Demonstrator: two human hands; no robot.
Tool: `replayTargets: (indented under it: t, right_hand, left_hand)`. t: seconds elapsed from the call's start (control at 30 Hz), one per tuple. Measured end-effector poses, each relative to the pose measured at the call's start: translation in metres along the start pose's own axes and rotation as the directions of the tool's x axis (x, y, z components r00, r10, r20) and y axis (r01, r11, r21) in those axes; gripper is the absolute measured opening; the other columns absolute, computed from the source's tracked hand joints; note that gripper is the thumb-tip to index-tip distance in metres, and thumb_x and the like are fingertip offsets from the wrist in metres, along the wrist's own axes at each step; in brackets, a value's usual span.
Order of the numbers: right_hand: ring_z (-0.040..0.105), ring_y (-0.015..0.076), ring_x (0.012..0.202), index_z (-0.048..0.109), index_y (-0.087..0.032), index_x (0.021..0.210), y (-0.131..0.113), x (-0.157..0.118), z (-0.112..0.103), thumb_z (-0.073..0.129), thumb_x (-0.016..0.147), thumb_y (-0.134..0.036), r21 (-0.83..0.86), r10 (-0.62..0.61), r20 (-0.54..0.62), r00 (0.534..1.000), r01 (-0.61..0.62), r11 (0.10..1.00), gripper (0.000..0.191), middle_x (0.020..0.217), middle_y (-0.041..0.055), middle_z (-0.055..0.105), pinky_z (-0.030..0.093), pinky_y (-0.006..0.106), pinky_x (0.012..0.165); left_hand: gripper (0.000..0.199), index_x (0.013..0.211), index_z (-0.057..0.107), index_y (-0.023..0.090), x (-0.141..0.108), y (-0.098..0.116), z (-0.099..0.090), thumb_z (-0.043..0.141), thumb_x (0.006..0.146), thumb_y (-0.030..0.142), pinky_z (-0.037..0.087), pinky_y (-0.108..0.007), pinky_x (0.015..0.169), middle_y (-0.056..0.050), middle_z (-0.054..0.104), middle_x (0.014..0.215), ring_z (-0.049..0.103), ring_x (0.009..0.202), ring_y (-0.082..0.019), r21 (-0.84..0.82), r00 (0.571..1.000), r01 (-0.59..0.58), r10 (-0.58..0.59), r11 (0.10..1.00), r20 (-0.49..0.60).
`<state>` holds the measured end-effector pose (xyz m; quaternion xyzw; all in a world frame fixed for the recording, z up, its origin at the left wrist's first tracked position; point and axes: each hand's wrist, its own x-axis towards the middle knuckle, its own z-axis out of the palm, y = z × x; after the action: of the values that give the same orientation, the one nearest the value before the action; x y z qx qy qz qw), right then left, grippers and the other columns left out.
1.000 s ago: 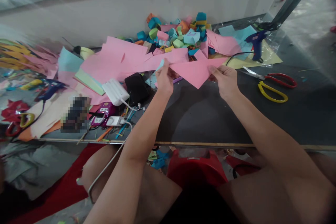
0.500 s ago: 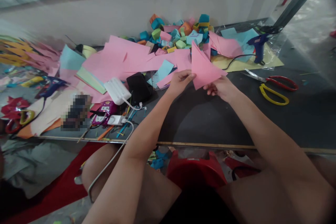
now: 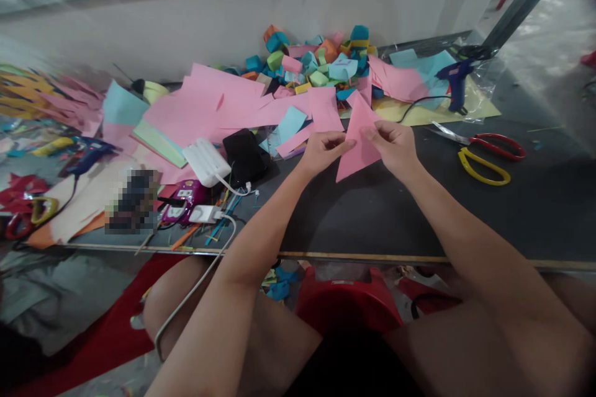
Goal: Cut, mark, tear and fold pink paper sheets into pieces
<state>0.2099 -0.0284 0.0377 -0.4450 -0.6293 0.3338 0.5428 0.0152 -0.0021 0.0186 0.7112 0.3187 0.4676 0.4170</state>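
Note:
A folded pink paper [image 3: 357, 147], roughly triangular with one point up and one down to the left, is held above the dark table [image 3: 372, 217]. My left hand [image 3: 325, 152] pinches its left edge between thumb and fingers. On the right edge my right hand [image 3: 395, 146] grips it, thumb on the near face. Behind the paper lie flat pink sheets [image 3: 326, 110] and a pile of small coloured paper pieces [image 3: 319, 77].
Red-and-yellow-handled scissors [image 3: 488, 152] and a blue glue gun [image 3: 459, 87] lie to the right. Left are a white power bank [image 3: 206, 161], a black case [image 3: 245, 155], a purple device [image 3: 189, 198], a cable and another glue gun [image 3: 90, 155]. A red stool [image 3: 347, 304] stands below.
The pink paper has turned and come slightly lower. My right hand has moved up from its lower corner to its right edge, and my left hand has shifted slightly down and right.

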Motion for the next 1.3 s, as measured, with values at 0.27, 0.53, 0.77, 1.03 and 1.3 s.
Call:
replayTargets:
  t: [0.27,0.53,0.77,1.03,1.3]
  right_hand:
    - [0.045,0.0138,0.064,0.066,-0.021,0.063,0.000,-0.001,0.001,0.076,0.077,-0.073,-0.128,0.090,0.086,0.992,-0.079,0.989,0.055,0.064,0.0011,0.055,0.038,0.031,0.060]
    - [0.047,0.0134,0.063,0.070,-0.019,0.074,0.000,-0.002,0.003,0.079,0.073,-0.073,-0.124,0.220,0.125,0.967,-0.205,0.971,0.055,0.066,0.0013,0.059,0.034,0.030,0.058]
    - [0.037,0.0105,0.060,0.065,-0.018,0.067,-0.004,-0.004,0.001,0.078,0.079,-0.066,-0.189,0.176,0.201,0.964,-0.138,0.972,0.051,0.060,-0.0018,0.049,0.024,0.031,0.057]
    - [0.032,0.0101,0.059,0.063,-0.019,0.063,-0.001,-0.004,0.002,0.079,0.081,-0.059,-0.259,0.202,0.253,0.946,-0.135,0.956,0.046,0.057,-0.0041,0.040,0.025,0.032,0.059]
    - [0.040,0.0111,0.060,0.072,-0.018,0.071,0.010,-0.002,0.000,0.077,0.074,-0.074,-0.208,0.223,0.263,0.939,-0.171,0.963,0.056,0.061,-0.0003,0.055,0.026,0.029,0.055]
  left_hand:
    - [0.059,0.057,0.068,0.019,-0.001,0.008,0.002,0.080,0.079,0.073,0.037,-0.025,0.050,0.002,0.054,0.051,0.043,0.048,-0.007,-0.081,0.986,0.082,-0.093,0.993,-0.136]
    - [0.027,0.068,0.080,0.018,0.004,0.007,0.002,0.091,0.079,0.041,0.037,-0.024,0.048,0.003,0.059,0.053,0.047,0.045,-0.006,-0.165,0.956,0.200,-0.229,0.966,-0.183]
    - [0.013,0.076,0.078,0.017,0.008,0.001,0.002,0.089,0.078,0.024,0.049,-0.024,0.059,0.001,0.068,0.063,0.058,0.056,-0.008,-0.267,0.931,0.225,-0.288,0.937,-0.224]
    - [0.021,0.069,0.074,0.018,0.006,-0.002,0.003,0.085,0.082,0.030,0.031,-0.021,0.044,0.004,0.059,0.054,0.044,0.047,-0.005,-0.239,0.920,0.238,-0.297,0.941,-0.256]
    - [0.021,0.079,0.078,0.019,0.006,-0.006,0.007,0.088,0.080,0.038,0.038,-0.020,0.045,0.000,0.069,0.065,0.053,0.052,-0.007,-0.194,0.904,0.164,-0.226,0.967,-0.364]
